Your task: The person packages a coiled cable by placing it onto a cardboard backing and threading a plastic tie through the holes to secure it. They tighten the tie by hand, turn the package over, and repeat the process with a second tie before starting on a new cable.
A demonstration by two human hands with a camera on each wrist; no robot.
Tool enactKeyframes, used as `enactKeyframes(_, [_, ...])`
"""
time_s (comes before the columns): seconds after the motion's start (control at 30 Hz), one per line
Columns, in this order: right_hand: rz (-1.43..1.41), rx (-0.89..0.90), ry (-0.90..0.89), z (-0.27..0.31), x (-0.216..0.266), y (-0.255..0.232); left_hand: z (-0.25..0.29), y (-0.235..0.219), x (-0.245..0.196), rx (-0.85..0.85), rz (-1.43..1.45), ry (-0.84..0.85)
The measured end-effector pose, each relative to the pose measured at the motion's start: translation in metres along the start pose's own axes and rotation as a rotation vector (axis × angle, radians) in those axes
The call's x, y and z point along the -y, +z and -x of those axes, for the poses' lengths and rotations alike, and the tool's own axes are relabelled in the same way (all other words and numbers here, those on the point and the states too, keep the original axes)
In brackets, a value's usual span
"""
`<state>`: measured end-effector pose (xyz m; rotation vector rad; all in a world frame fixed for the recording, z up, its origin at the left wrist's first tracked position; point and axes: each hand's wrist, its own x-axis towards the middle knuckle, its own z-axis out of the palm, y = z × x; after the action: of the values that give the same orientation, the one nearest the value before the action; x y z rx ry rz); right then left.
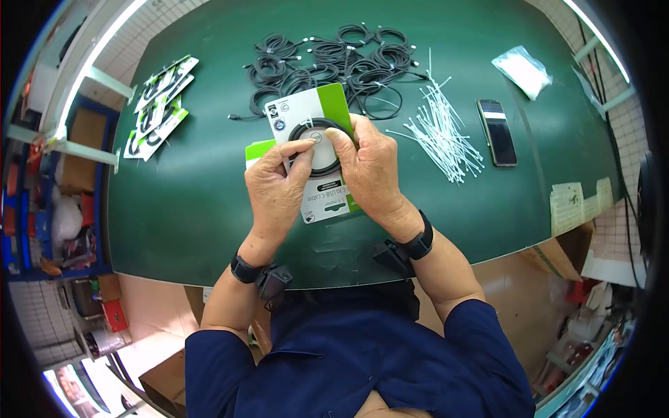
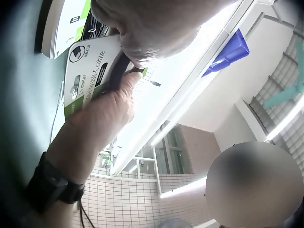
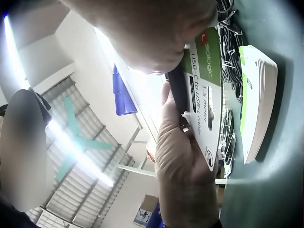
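A broad dark-green counter (image 1: 188,233) lies beneath the white-and-green printed cardboard card held in both hands. Beyond this card spreads a pile of black coiled cables (image 1: 324,50); to its right is a heap of thin white plastic ties (image 1: 446,139), with a dark rectangular phone (image 1: 499,136) farther right, and to its left a fan of green-and-white carded cables (image 1: 162,132). A stack of white cards with green edges (image 3: 256,104) is partly hidden beneath it. The held card (image 1: 334,104) has its long axis running mostly away from the body, the far end leaning slightly left. The right hand (image 1: 373,164) grips its right side, thumb pressing on the face, while the left hand (image 1: 275,188) comes over its left side, fingers curled in at the ring. Both are in contact, so neither is nearer. Between them, at the card's middle, sits a neat black round cable coil (image 1: 298,131), dark, smooth and tightly wound, with a small pale fastening (image 1: 308,121) on its far side; its exact form cannot be told.
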<state>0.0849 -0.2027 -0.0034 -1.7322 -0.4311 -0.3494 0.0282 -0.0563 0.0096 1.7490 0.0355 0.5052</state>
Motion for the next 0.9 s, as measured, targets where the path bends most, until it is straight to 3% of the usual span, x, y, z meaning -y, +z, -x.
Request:
enactKeyframes(0.2, [-0.069,0.098,0.139,0.004,0.004,-0.003,0.008,-0.007,0.012,0.010,0.048,-0.086])
enactKeyframes(0.27, [-0.095,0.108,0.131,-0.001,0.001,-0.002,0.006,-0.015,0.005,0.133,-0.042,-0.163])
enactKeyframes(0.3, [-0.157,0.114,0.135,0.001,-0.004,-0.002,0.003,-0.017,0.006,0.125,-0.050,-0.039])
enactKeyframes(0.37, [-0.182,0.225,0.247,-0.001,0.002,-0.013,0.001,-0.022,0.019,0.184,0.048,-0.040])
enactKeyframes(0.5, [-0.368,0.177,0.273,-0.003,0.002,-0.009,-0.022,-0.064,0.022,0.165,0.040,0.030])
enactKeyframes(0.63, [-0.280,0.135,0.284,-0.007,-0.023,-0.013,-0.062,-0.136,0.046,0.019,0.049,-0.061])
enactKeyframes(0.77, [-0.194,0.152,0.344,-0.006,-0.032,-0.009,-0.140,-0.219,0.078,-0.196,0.080,-0.175])
enactKeyframes(0.8, [-0.178,0.154,0.361,-0.006,-0.032,-0.013,-0.164,-0.230,0.077,-0.231,0.291,-0.107])
enactKeyframes(0.9, [-0.166,0.169,0.361,-0.005,-0.027,-0.011,-0.225,-0.283,0.092,-0.298,0.341,0.017])
